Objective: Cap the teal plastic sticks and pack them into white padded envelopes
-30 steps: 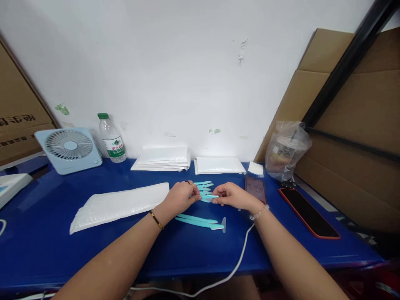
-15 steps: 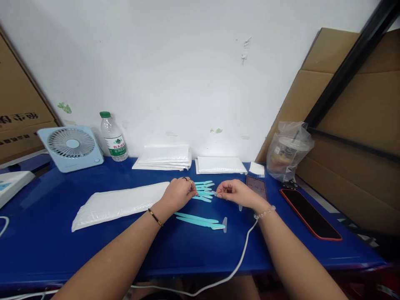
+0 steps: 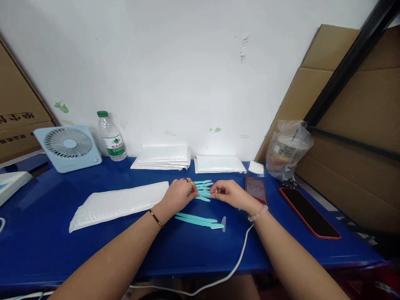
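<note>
Several slim turquoise razors (image 3: 203,188) lie in a small pile at the middle of the blue table (image 3: 46,246). My left hand (image 3: 178,195) is curled at the pile's left edge, its fingers pinched on one razor's handle. My right hand (image 3: 228,193) is pinched at that razor's other end, on a small piece I cannot make out. Two more turquoise razors (image 3: 196,220) lie side by side nearer to me, with a clear plastic cap (image 3: 223,223) at their right end.
A long white padded mailer (image 3: 118,204) lies left of my hands, with more white mailers (image 3: 162,157) stacked by the wall. At the left stand a small fan (image 3: 68,148) and water bottle (image 3: 111,137). Two phones (image 3: 308,212), a bagged drink (image 3: 287,150), a white cable (image 3: 233,266) and cardboard are at the right.
My right hand drew a little to the right away from the pile, then came back close to my left hand. My left hand stayed at the pile.
</note>
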`<move>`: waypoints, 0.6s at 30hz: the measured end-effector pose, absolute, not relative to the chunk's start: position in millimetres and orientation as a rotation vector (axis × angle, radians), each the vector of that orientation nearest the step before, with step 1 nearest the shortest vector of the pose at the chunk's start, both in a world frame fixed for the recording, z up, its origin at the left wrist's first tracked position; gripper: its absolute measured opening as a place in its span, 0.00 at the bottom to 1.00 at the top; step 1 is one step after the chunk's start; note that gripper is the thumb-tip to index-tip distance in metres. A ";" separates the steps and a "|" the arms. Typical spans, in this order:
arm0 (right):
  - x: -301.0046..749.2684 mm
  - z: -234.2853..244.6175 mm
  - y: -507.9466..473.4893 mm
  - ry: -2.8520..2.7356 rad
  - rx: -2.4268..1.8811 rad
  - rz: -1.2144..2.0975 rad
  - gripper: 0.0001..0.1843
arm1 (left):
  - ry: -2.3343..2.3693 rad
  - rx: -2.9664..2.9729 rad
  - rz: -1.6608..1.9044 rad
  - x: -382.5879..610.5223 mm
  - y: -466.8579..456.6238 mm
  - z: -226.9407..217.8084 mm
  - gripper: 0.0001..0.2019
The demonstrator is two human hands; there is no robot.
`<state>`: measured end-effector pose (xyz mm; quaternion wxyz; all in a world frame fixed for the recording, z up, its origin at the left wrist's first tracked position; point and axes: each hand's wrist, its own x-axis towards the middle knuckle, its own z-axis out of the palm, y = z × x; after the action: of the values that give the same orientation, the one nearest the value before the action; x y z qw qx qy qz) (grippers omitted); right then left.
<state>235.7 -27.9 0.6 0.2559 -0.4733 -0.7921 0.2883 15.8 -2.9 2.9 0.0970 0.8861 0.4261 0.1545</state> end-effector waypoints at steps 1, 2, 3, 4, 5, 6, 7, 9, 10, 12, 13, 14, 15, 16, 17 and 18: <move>237.4 1.5 -27.7 -2.145 -1.287 0.751 0.11 | 1.279 2.618 0.470 15.3 -2.5 3.0 0.09; 241.0 3.5 -28.0 -2.145 -1.291 0.712 0.11 | 1.296 2.608 0.489 14.4 -2.3 3.7 0.08; 246.4 6.6 -28.8 -2.150 -1.296 0.669 0.11 | 1.308 2.591 0.512 13.1 -2.5 5.0 0.09; 253.5 10.5 -30.1 -2.160 -1.304 0.629 0.11 | 1.306 2.568 0.532 11.6 -3.1 6.8 0.10; 262.0 14.9 -31.9 -2.179 -1.319 0.601 0.10 | 1.282 2.541 0.537 10.0 -4.2 8.9 0.12; 271.2 19.1 -33.9 -2.206 -1.337 0.602 0.10 | 1.230 2.515 0.513 8.4 -5.6 11.0 0.13; 280.4 22.6 -35.8 -2.243 -1.370 0.633 0.10 | 1.150 2.491 0.456 7.0 -7.2 12.8 0.13; 295.9 26.1 -38.2 -2.319 -1.456 0.722 0.13 | 0.962 2.445 0.294 5.4 -10.9 15.0 0.13; 301.1 25.6 -38.3 -2.348 -1.499 0.751 0.15 | 0.886 2.428 0.224 5.3 -12.5 15.0 0.13; 305.2 21.3 -36.3 -2.384 -1.575 0.744 0.16 | 0.815 2.413 0.147 6.4 -14.6 13.4 0.13; 304.5 18.2 -34.4 -2.394 -1.609 0.723 0.14 | 0.818 2.417 0.137 7.3 -15.1 12.1 0.11; 302.5 15.0 -32.2 -2.398 -1.636 0.706 0.12 | 0.836 2.426 0.136 8.1 -15.2 10.8 0.10; 299.6 12.0 -30.1 -2.395 -1.656 0.693 0.09 | 0.865 2.439 0.139 8.8 -15.1 9.6 0.08; 296.2 9.5 -28.2 -2.387 -1.663 0.687 0.07 | 0.899 2.454 0.146 9.3 -14.8 8.8 0.08; 292.6 7.5 -26.7 -2.378 -1.656 0.688 0.06 | 0.933 2.472 0.159 9.4 -14.6 8.4 0.08; 289.1 6.2 -25.7 -2.371 -1.637 0.691 0.05 | 0.965 2.488 0.181 9.4 -14.4 8.3 0.08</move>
<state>289.1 -25.7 6.2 0.0892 -0.5503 -0.7970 0.2323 9.4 -14.4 8.3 0.2315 0.9049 0.3511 0.0658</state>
